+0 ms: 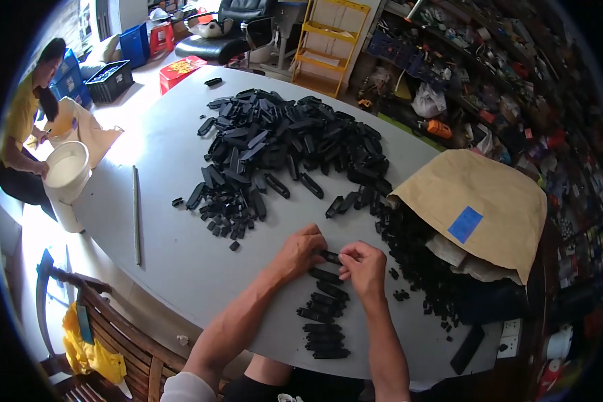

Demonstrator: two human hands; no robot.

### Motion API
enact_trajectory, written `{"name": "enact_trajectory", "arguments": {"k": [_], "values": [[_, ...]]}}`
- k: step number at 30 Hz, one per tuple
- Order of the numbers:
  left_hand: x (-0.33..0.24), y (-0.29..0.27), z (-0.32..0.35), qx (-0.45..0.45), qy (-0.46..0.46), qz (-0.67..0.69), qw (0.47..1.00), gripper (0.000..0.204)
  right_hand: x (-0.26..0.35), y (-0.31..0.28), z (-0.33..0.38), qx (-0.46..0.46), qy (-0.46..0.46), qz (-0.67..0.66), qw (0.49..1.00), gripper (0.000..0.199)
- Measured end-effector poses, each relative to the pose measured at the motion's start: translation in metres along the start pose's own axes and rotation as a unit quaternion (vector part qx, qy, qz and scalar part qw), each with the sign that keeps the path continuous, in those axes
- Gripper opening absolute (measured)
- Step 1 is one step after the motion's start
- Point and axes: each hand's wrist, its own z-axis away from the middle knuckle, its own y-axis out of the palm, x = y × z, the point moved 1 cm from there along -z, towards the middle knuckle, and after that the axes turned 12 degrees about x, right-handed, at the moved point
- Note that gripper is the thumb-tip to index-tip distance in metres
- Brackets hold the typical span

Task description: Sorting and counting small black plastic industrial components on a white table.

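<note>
My left hand [305, 249] and my right hand [364, 266] meet over the grey table, closed on the two ends of one elongated black plastic piece [330, 256]. My fingers cover part of it, and whether a small part is pinched too is hidden. Just below, toward me, lies a column of similar black pieces [327, 352], set side by side. Beyond my hands spreads a large heap of long black pieces [275, 134]. Small black blocks [224, 218] are scattered at its near left side. More tiny black parts [409, 258] spill out to the right of my right hand.
A brown paper bag [496, 194] with a blue patch lies on the table's right. A thin metal bar [137, 214] rests at the left. Past the table, a person [25, 127] holds a white bucket [68, 167]. A wooden chair [127, 335] stands at lower left; crowded shelves [449, 67] line the right.
</note>
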Motion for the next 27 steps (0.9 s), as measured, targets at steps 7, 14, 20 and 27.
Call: {"name": "enact_trajectory", "arguments": {"k": [7,14,20,27], "values": [[0.007,0.005,-0.003,-0.023,0.012,-0.004,1.0,0.024,-0.008,0.017,-0.022,-0.001,0.01,0.043,0.999,0.004],[0.008,0.007,-0.002,-0.024,0.01,0.003,1.0,0.022,-0.017,0.021,-0.026,-0.054,-0.024,0.256,0.965,0.01],[0.006,0.007,-0.002,-0.022,0.023,0.004,0.999,0.021,-0.009,0.016,-0.022,-0.075,-0.012,0.345,0.936,0.019],[-0.001,-0.001,-0.002,-0.007,-0.013,0.011,1.0,0.022,-0.003,0.004,-0.032,0.054,0.05,0.289,0.955,0.019]]}}
